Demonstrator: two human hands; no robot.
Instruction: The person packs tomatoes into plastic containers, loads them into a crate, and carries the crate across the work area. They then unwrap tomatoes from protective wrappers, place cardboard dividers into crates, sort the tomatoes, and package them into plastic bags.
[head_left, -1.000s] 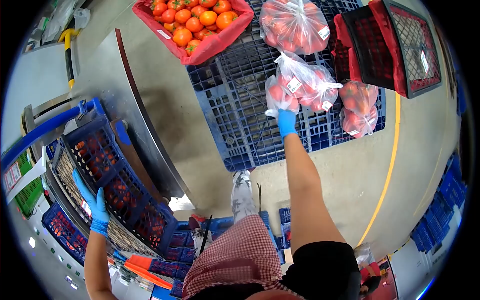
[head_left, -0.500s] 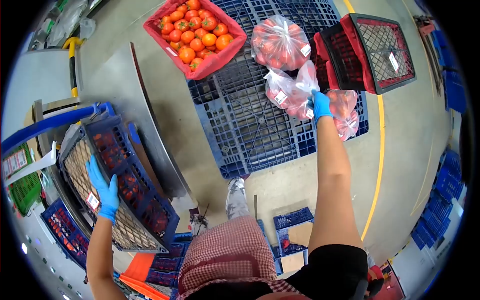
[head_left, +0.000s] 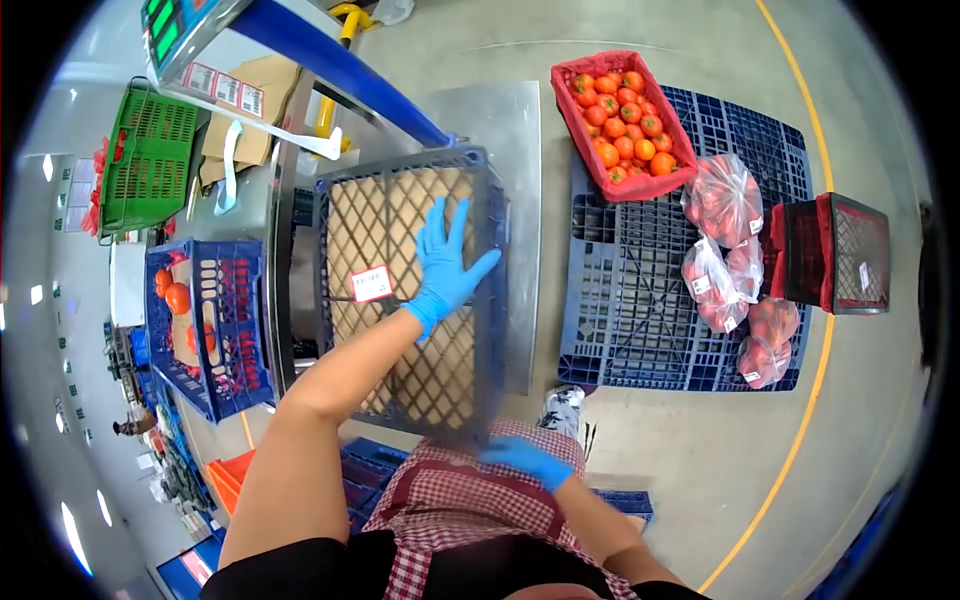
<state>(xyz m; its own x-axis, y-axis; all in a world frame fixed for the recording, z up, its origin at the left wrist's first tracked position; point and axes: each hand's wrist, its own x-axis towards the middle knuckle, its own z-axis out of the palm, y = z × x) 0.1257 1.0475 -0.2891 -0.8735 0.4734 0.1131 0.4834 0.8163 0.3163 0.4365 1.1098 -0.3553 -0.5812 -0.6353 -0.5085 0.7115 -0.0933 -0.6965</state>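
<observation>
While the left hand point(head_left: 446, 270) splays across the crate point(head_left: 405, 355), the right hand point(head_left: 530, 460) flanks it, grip unclear.

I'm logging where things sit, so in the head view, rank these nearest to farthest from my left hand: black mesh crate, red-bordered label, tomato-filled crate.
1. Red-bordered label: just left of the left hand.
2. Tomato-filled crate: up and to the right.
3. Black mesh crate: at the far right.
</observation>
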